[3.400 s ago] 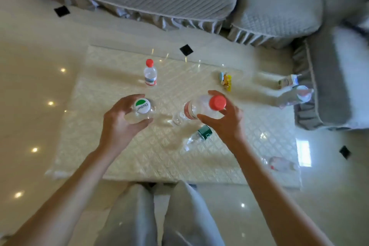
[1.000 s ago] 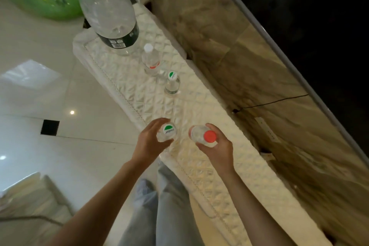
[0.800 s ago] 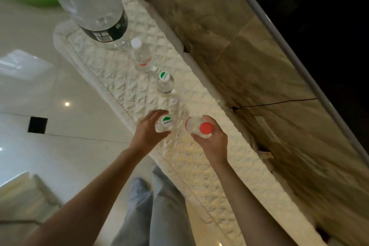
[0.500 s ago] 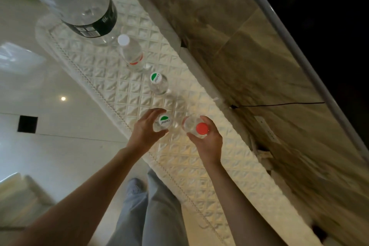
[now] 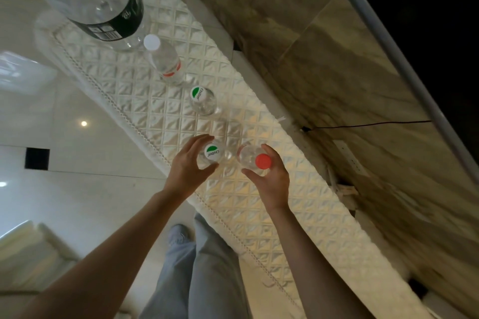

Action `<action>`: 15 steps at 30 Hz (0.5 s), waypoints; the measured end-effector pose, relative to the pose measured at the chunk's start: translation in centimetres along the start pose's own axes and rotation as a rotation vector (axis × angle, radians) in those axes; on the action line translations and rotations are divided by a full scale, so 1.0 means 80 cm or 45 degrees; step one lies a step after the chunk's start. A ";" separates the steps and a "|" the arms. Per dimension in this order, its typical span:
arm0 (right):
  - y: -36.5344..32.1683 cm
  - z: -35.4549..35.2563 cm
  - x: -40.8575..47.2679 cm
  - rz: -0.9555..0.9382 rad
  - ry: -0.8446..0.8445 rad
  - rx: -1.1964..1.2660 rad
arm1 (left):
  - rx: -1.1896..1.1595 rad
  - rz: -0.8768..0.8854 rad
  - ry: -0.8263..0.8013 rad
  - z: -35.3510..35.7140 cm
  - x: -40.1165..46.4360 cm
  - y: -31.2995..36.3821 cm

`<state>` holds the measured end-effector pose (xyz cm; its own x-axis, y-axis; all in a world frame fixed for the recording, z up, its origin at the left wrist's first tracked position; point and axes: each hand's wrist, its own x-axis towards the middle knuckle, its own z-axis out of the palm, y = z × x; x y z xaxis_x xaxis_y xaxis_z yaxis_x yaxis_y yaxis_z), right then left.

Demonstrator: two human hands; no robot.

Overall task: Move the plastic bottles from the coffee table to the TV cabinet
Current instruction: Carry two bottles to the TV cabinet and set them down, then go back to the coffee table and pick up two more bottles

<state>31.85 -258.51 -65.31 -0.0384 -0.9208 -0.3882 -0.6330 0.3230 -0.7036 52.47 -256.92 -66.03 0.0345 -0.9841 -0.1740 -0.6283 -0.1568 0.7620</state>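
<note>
Head view: two bottles already stand on the cabinet; my fingers grip two more, not yet released.

Left hand grips a green-cap bottle; right hand grips a red-cap bottle. Both bottles are over the cabinet, near three standing bottles.

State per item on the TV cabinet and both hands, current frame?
left hand: grips green-capped bottle, capped
right hand: grips red-capped bottle, capped
second green-capped bottle: upright, capped, free
white-capped bottle: upright, capped, free
large bottle: standing, top out of frame
TV cabinet: covered with quilted cloth
</note>
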 end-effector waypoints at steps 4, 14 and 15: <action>0.000 -0.005 -0.002 0.035 -0.065 0.012 | -0.003 -0.013 -0.008 -0.003 -0.004 -0.001; -0.014 -0.031 -0.016 0.062 -0.127 -0.032 | -0.056 -0.178 -0.129 -0.022 -0.017 0.013; -0.018 -0.037 -0.020 0.041 -0.132 -0.046 | -0.060 -0.202 -0.151 -0.028 -0.020 0.017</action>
<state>30.55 -258.16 -61.89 0.0196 -0.8819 -0.4711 -0.6600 0.3425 -0.6686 53.28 -255.72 -63.33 0.0371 -0.9306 -0.3643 -0.5851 -0.3157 0.7470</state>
